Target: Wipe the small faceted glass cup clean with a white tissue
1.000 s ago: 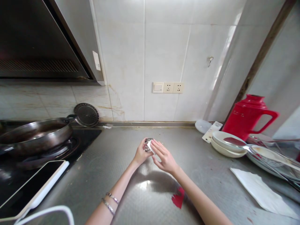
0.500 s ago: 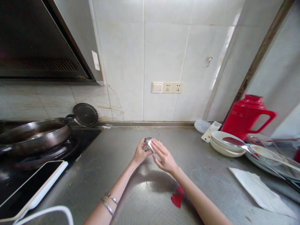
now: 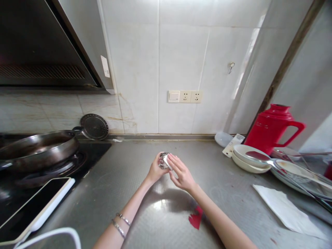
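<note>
My left hand [image 3: 155,169] is closed around a small, shiny, see-through object that looks like a glass [image 3: 163,161], tilted above the counter. Its far side is partly hidden by my fingers. Against the near right side of the glass, my right hand [image 3: 182,174] presses a small folded white tissue [image 3: 167,160] under its flattened fingers. Both hands are close together, touching the same object. Below them, a torn red scrap [image 3: 195,218] lies on the steel counter [image 3: 145,221], beside my right forearm.
A pan [image 3: 38,152] sits on the stove at left, with a phone [image 3: 33,207] and white cable in front. At right are a red thermos [image 3: 269,129], stacked bowls [image 3: 250,166], plates with utensils, and a white paper sheet [image 3: 287,211]. A tiled wall with sockets [image 3: 190,97] stands behind.
The glass has turned slightly in my left hand, and the tissue has shifted a little against it. Otherwise the hands stay in nearly the same place.
</note>
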`<action>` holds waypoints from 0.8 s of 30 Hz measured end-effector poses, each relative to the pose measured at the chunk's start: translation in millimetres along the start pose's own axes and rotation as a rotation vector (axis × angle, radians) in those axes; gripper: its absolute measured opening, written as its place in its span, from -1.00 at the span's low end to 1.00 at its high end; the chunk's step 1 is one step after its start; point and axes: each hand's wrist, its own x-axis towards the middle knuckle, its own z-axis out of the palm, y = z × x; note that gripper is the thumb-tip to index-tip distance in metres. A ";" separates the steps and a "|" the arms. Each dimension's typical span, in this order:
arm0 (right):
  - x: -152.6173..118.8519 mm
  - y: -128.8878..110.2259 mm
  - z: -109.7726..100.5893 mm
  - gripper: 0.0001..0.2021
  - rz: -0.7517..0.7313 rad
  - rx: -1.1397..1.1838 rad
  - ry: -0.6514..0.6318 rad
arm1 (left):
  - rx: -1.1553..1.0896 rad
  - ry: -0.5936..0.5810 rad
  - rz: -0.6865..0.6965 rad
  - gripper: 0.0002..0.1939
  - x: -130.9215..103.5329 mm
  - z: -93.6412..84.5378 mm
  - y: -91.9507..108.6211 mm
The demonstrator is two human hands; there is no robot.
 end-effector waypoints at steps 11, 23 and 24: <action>3.1 2.0 -1.2 -0.49 0.077 -0.001 0.038 | 0.288 -0.016 0.124 -0.24 -4.9 5.3 3.1; 3.8 1.5 -2.0 -0.45 0.088 -0.011 -0.014 | 0.278 -0.038 0.148 -0.26 -7.0 9.6 5.9; 3.7 2.6 -2.8 -0.45 0.107 -0.008 0.003 | 0.264 -0.033 0.132 -0.26 -7.0 10.0 6.6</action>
